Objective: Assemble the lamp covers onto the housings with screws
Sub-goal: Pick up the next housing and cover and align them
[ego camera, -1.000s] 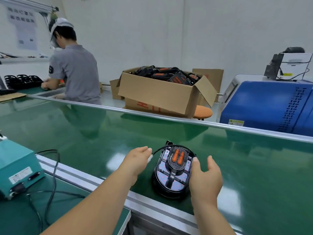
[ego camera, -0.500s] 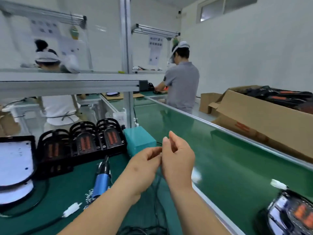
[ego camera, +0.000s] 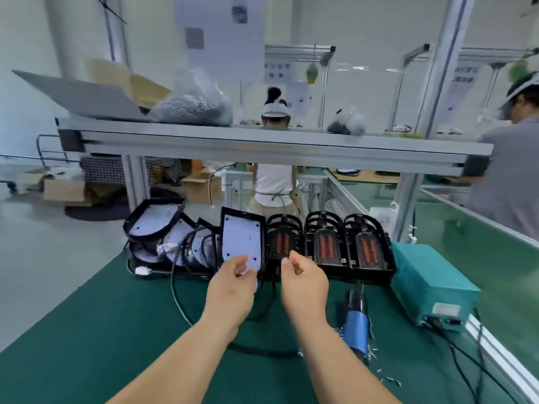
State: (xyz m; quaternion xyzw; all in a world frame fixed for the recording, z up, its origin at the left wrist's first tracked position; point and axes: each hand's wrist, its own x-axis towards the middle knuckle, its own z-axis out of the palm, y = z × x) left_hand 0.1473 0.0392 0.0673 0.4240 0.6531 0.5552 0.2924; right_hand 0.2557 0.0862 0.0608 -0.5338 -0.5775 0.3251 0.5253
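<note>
nearly upright, housing, long axis vertical

Teal box at right — plastic bag on overhead shelf

Both forearms reach forward, left hand pinching a white panel, right hand loosely curled.

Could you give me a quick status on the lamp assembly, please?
Left hand grips white-faced lamp part, upright. Right hand curled beside it, grip unclear. Screwdriver lies untouched on mat.
</note>
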